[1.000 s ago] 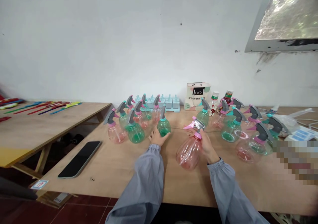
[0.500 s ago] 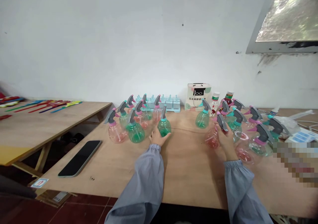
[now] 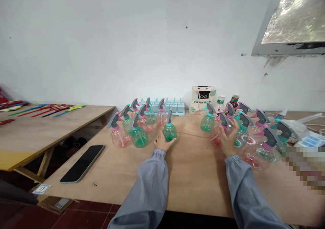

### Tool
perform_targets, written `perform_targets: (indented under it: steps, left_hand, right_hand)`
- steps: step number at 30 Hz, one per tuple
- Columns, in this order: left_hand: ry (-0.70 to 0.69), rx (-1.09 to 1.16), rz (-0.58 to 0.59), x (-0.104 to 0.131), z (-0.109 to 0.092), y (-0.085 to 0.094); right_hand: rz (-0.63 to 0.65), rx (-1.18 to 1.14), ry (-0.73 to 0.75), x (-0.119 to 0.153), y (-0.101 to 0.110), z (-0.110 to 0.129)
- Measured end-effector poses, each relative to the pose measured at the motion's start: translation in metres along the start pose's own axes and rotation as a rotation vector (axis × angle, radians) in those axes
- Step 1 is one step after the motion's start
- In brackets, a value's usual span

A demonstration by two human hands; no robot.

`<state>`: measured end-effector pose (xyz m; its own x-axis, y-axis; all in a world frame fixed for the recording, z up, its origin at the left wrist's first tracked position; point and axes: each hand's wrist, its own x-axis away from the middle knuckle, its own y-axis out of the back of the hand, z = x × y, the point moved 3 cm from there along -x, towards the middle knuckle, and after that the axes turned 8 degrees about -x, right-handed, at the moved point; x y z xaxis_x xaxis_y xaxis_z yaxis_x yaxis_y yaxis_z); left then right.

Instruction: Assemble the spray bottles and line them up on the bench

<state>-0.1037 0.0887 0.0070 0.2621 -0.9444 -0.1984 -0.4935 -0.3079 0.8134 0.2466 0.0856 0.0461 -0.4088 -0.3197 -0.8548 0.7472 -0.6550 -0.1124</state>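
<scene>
- room to move spreads over the bench between the left hand and the right hand, down to the front edge, nearer than both.
- the left edge runs past the phone, left of the left hand.
- tighter room just right of the right hand: a crowd of spray bottles.
- left fingers grasp the green spray bottle round its lower body.
- right fingers spread about the pink spray bottle; whether they grip, i cannot tell.
- both bottles stand upright, long axis near vertical; the green head points up and away from the left fingers, the pink trigger leftward from the right.
</scene>
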Motion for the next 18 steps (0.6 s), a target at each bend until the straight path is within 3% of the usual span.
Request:
perform_targets:
  steps: [4, 7, 9, 11, 15, 18]
  left_hand:
    - [-0.028, -0.006, -0.004, 0.006, -0.007, 0.002]
    - [-0.094, -0.014, 0.037, 0.015, -0.018, -0.002]
    - [-0.155, -0.011, 0.057, 0.024, -0.027, -0.007]
    - [-0.209, -0.023, 0.051, 0.034, -0.036, -0.013]
    - [-0.347, -0.106, 0.0, 0.053, -0.047, -0.022]
    - [-0.508, -0.126, -0.011, 0.055, -0.047, -0.022]
  right_hand:
    - [-0.16, 0.1, 0.338, 0.017, 0.013, 0.028]
    - [0.016, 0.0, 0.448, 0.031, -0.003, 0.059]
    - [0.27, -0.036, 0.374, 0.042, -0.03, 0.078]
    - [0.435, -0.044, 0.174, 0.054, -0.06, 0.09]
    - [0.461, -0.172, -0.177, 0.069, -0.105, 0.091]
    - [0.487, -0.303, -0.318, 0.07, -0.117, 0.082]
